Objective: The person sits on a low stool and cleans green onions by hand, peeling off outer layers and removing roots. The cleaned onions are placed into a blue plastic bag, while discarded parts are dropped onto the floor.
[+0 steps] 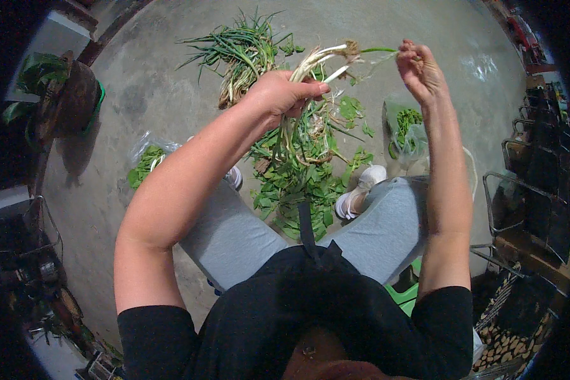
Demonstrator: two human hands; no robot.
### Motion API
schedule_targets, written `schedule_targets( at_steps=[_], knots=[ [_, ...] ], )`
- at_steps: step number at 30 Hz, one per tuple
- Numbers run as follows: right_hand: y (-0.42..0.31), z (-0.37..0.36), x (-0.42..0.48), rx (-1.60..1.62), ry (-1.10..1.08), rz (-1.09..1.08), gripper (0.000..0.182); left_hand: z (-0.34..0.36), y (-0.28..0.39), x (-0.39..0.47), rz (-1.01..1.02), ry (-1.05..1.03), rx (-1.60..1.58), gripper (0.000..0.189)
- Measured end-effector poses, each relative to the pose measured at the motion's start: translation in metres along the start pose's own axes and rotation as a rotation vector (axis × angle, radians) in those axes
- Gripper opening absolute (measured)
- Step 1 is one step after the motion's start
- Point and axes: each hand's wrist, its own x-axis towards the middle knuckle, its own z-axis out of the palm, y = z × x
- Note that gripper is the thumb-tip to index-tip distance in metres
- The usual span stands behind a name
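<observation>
My left hand (292,92) grips a small bunch of scallions (308,64), its white stalks and brown roots pointing up and to the right. The limp leaves of the bunch hang below the fist. To the right, my raised right hand (419,69) pinches the end of a thin green leaf strip (379,50), stretched out towards the roots. Whether that strip is still joined to a stalk cannot be told. Beyond my left hand lies a heap of scallions (240,52) on the concrete floor. Loose green leaves and peelings (299,187) are piled between my feet.
A plastic bag of greens (145,166) sits at the left, another bag with greens (408,128) at the right. A potted plant (71,95) stands far left. Metal-framed racks or chairs (517,190) line the right side. Green plastic (403,294) shows beneath me.
</observation>
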Motion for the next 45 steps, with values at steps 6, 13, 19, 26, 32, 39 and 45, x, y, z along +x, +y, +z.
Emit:
schedule_targets(
  at_steps=[6,13,19,26,32,39,45],
  knots=[
    [0.037,0.016,-0.034,-1.274,-0.127,0.274,0.046,-0.007,0.006,-0.008,-0.023,-0.042,-0.112,0.025],
    [0.056,0.035,-0.035,-1.063,-0.119,-0.025,0.036,-0.001,0.008,-0.005,-0.076,-0.137,-0.143,0.028],
    [0.044,0.015,-0.013,-0.905,0.138,-0.169,0.025,-0.004,0.007,-0.003,-0.136,-0.086,-0.128,0.027],
    [0.047,0.022,-0.041,-1.686,-0.102,0.205,0.047,-0.009,0.009,-0.002,-0.093,-0.035,-0.192,0.019],
    [0.097,0.049,-0.038,-0.632,-0.101,0.184,0.038,0.003,-0.001,0.002,-0.060,-0.099,-0.141,0.023],
    [0.079,0.016,-0.019,-0.400,-0.113,0.082,0.033,0.009,0.006,0.009,-0.039,-0.208,-0.330,0.030],
    [0.108,0.062,-0.046,-0.995,-0.066,-0.010,0.025,0.009,-0.002,0.010,-0.007,-0.255,-0.278,0.022]
  ],
)
